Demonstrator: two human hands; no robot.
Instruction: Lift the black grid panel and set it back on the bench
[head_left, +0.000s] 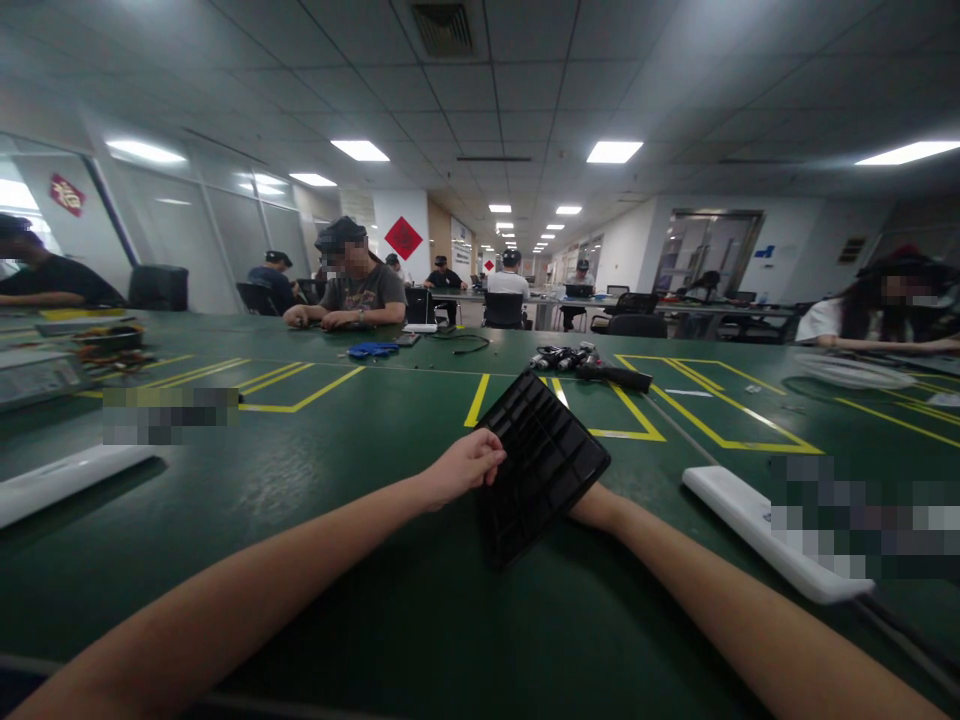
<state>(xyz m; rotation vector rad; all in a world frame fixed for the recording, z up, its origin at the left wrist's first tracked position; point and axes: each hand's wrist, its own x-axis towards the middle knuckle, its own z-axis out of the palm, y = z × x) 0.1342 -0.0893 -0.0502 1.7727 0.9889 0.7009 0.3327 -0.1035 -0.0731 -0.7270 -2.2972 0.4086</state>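
the black tray (pixel 546 470), tilted at twelve o'clock before me, could slip if my right hand (pixel 595 505), grasping it from behind at four, loosens. it looks glossy, gridded into compartments. my left hand (pixel 469 467) curls at its nine o'clock edge; i can't tell whether it grips. a dark bundle (pixel 559 358) lies beyond.

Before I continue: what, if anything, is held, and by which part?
A black compartmented tray: right hand behind its lower right edge, grip hidden; left hand at its left edge.
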